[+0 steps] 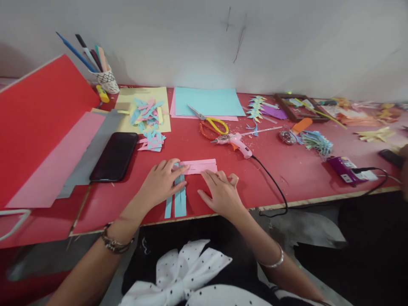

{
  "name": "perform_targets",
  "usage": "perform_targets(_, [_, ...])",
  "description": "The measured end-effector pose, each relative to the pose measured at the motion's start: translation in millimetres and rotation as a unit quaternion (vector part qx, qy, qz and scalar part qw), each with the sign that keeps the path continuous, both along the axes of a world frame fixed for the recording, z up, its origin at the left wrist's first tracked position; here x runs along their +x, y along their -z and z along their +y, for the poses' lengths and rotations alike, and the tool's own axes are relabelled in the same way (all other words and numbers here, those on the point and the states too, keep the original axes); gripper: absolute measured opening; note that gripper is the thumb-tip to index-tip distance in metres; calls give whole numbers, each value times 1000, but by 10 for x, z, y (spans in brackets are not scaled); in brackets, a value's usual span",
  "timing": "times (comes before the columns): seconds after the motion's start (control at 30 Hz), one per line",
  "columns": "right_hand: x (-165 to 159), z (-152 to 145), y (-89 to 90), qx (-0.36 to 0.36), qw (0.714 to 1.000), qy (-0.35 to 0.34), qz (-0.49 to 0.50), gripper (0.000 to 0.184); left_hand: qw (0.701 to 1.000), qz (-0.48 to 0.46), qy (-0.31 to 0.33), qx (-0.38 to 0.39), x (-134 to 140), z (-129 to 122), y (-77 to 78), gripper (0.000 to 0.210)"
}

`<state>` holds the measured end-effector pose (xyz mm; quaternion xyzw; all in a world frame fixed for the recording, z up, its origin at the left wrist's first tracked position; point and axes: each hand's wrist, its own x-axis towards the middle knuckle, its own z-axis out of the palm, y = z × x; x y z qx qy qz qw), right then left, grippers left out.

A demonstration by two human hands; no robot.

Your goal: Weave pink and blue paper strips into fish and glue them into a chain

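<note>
Centre frame: pink strips (204, 167) seemingly being aligned with blue strips (180, 204) by unclenched left hand (162, 180) and right hand (223, 194); steadying seems needed.

A plain, pale grey wall (149, 38) fills the top of the view. Right of its middle, two thin dark lines (240, 44) run down it, marks or wires, too fine to tell. Against the wall stands a long table (274, 180) with a glossy red top, spanning the whole width. Its front edge (321, 197) is pale, rough and unpainted; a narrow brown seam (81, 207) crosses the top at left. Below, patches of grey floor (315, 225) show, blurred. The light is soft, with faint shadows at the wall's left.
</note>
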<state>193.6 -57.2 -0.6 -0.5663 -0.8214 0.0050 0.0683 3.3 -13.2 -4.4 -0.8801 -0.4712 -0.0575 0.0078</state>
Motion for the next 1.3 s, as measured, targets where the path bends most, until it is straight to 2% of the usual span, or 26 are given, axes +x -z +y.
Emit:
perform_targets(0.2, [-1,-37,21,31,1000,-2,0,42,1000,1,-2,-5,-3,-1,1,41])
perform_targets(0.4, [66,18,-57,80,994,63,47,35,1000,-16,-16,-12,-6,-1,14,44])
perform_targets(0.53, [139,206,-135,41,992,82,91,36,999,-34,-28,-18,-4,3,29,51])
perform_targets(0.67, [88,417,-178,-49,997,16,62,49,998,-47,-35,-18,-5,3,49,58])
perform_targets(0.73, [14,486,-199,-70,997,-7,27,52,998,-54,-38,-17,-9,1,59,59])
perform_targets(0.83, [-88,548,-234,-77,997,-10,-17,50,997,-71,-38,-17,-18,-2,69,58])
perform_targets(1.0, [-121,610,-258,-80,996,-10,-30,36,994,-89,-45,-39,-26,5,64,58])
perform_targets(1.3, [-68,651,-370,-69,997,11,26,26,994,-88,-43,-49,-29,7,47,58])
